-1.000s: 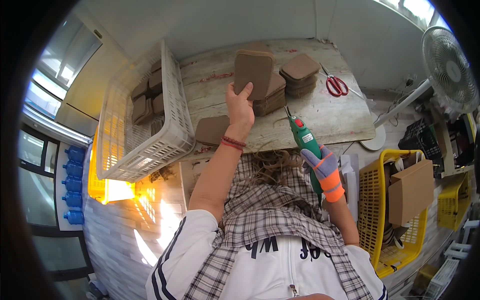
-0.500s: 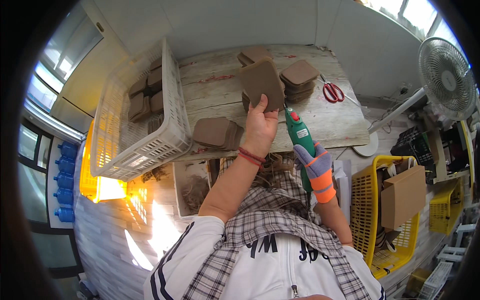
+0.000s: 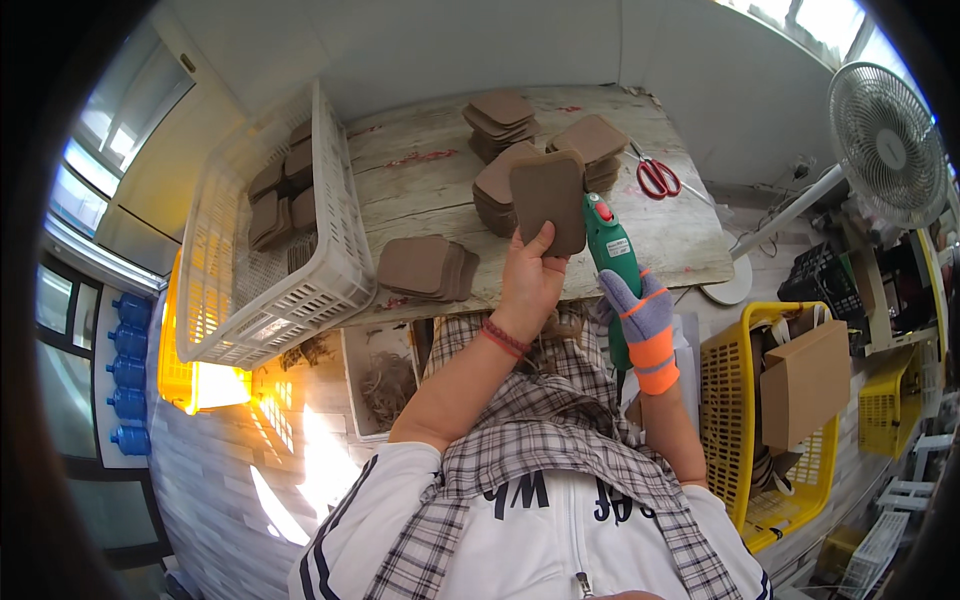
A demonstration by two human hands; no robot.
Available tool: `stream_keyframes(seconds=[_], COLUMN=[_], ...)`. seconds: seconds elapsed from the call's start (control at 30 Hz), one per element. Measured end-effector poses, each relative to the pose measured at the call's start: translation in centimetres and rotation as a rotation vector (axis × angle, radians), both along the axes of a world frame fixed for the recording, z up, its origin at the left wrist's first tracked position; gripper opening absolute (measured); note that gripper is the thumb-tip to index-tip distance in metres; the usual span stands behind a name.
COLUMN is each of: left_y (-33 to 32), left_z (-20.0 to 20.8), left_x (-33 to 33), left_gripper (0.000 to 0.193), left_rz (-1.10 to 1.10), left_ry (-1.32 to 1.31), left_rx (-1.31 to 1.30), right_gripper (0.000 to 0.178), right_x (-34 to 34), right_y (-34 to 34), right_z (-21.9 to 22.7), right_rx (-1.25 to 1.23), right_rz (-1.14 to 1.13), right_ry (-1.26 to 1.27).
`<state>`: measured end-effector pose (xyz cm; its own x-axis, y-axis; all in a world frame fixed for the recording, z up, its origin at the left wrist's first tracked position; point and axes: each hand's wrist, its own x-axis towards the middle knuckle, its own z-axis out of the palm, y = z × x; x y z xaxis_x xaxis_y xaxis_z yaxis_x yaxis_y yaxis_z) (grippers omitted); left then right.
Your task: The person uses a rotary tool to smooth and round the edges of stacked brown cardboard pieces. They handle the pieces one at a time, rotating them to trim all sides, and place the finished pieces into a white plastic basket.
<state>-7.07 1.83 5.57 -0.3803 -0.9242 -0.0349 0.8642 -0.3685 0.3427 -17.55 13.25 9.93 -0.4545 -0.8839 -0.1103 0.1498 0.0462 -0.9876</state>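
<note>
My bare left hand [image 3: 534, 275] pinches a brown rounded rectangular pad [image 3: 549, 200] by its near edge, thumb on top. My right hand [image 3: 637, 310], in a grey and orange glove, is wrapped round a slim green handheld power tool [image 3: 612, 243] with a red switch. The tool's tip lies at the pad's right edge; whether they touch I cannot tell. Behind the held pad are stacks of similar pads: a far stack [image 3: 502, 113], a middle stack [image 3: 497, 190] and a right stack [image 3: 590, 140]. Another, slumped stack [image 3: 425, 268] lies left of my left hand.
A white plastic crate [image 3: 335, 215] holding more pads stands at the table's left. Red-handled scissors [image 3: 658, 180] lie right of the stacks. Below the table edge is a bin of fibrous scraps [image 3: 385, 385]. A yellow basket [image 3: 727, 420] and a fan [image 3: 885, 145] stand at the right.
The held pad has shifted right and nearer and turned more upright, uncovering the middle stack. My right hand and the tool have moved slightly right and away from me.
</note>
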Motion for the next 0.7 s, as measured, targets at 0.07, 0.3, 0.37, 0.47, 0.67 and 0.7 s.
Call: stream_keyframes(seconds=[0.07,0.3,0.37,0.47,0.67,0.7], left_y=[0.1,0.2,-0.4,-1.4,-2.3,-2.2], left_z=[-0.4,-1.7,-1.3,-0.6,0.5,0.5], left_x=[0.0,1.8,2.9,4.7,7.0,7.0], left_gripper=[0.038,0.032,0.032,0.029,0.029,0.029], left_rz=[-0.021,-0.026,-0.020,0.002,-0.034,-0.030], left_ry=[-0.014,-0.173,-0.245,-0.377,-0.452,-0.445], left_rx=[-0.013,-0.136,-0.196,-0.255,-0.355,-0.351], right_gripper=[0.029,0.028,0.028,0.028,0.028,0.028], right_x=[-0.3,-1.8,-2.3,-3.0,-2.8,-2.7], right_y=[-0.1,0.6,1.0,1.7,2.5,2.5], right_z=[0.3,0.9,0.9,0.9,0.3,0.2], right_rx=[-0.017,0.015,0.054,0.074,0.071,0.072], right_rz=[0.001,0.059,0.083,0.144,0.162,0.161], right_ry=[-0.021,0.017,0.053,0.085,0.039,0.030])
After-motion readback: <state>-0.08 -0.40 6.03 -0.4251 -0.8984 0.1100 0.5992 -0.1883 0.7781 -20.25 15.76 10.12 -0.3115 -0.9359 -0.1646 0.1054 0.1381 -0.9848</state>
